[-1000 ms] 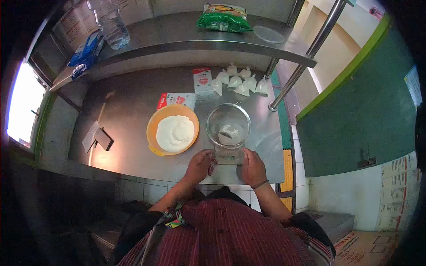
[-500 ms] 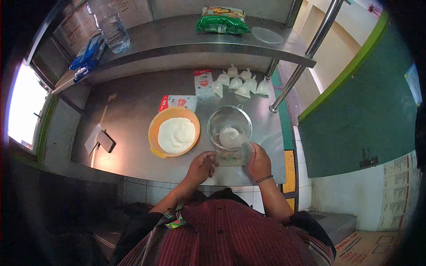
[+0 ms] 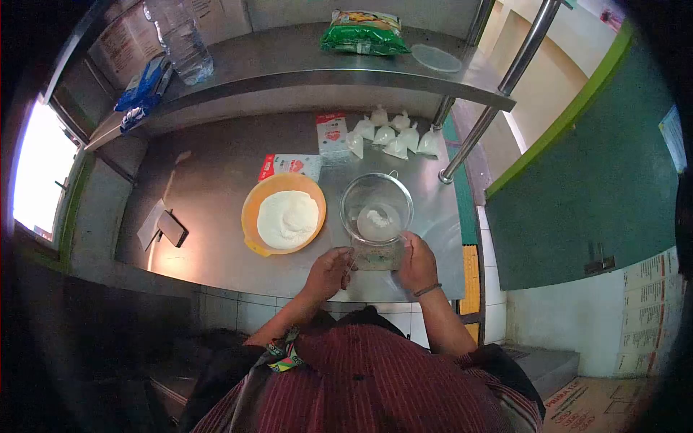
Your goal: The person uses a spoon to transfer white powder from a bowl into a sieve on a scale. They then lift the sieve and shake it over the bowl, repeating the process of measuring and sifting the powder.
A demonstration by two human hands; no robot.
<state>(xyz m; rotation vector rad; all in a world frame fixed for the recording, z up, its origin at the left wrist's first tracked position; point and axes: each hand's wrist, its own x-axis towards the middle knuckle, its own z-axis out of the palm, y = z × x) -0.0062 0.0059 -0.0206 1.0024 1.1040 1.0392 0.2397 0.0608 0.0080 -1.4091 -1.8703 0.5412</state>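
A round metal strainer (image 3: 376, 175) sits in front of me, with a small heap of white powder (image 3: 377, 218) showing inside its rim. Just below it, my left hand (image 3: 332, 273) is closed, its fingertips pinching what looks like a thin clear plastic bag (image 3: 351, 261). At the strainer's lower right, my right hand (image 3: 419, 265) is also closed, thumb and finger pinching the clear plastic. How far the plastic reaches is hard to see. Under it lies a flat greenish scale-like plate (image 3: 377, 257). To the left stands an orange bowl (image 3: 249, 216) of white powder (image 3: 287, 219).
Several tied bags of white powder (image 3: 395, 146) stand at the back right. Two red-and-white packs (image 3: 332, 136) lie behind the bowl. A phone-like object (image 3: 172, 229) lies left. The shelf (image 3: 289, 66) above holds a green packet (image 3: 364, 33) and a large clear bottle (image 3: 184, 50).
My right hand has shifted slightly left and its fingertips are nearer the strainer's lower rim. My left hand has barely moved. The strainer appears slightly further right.
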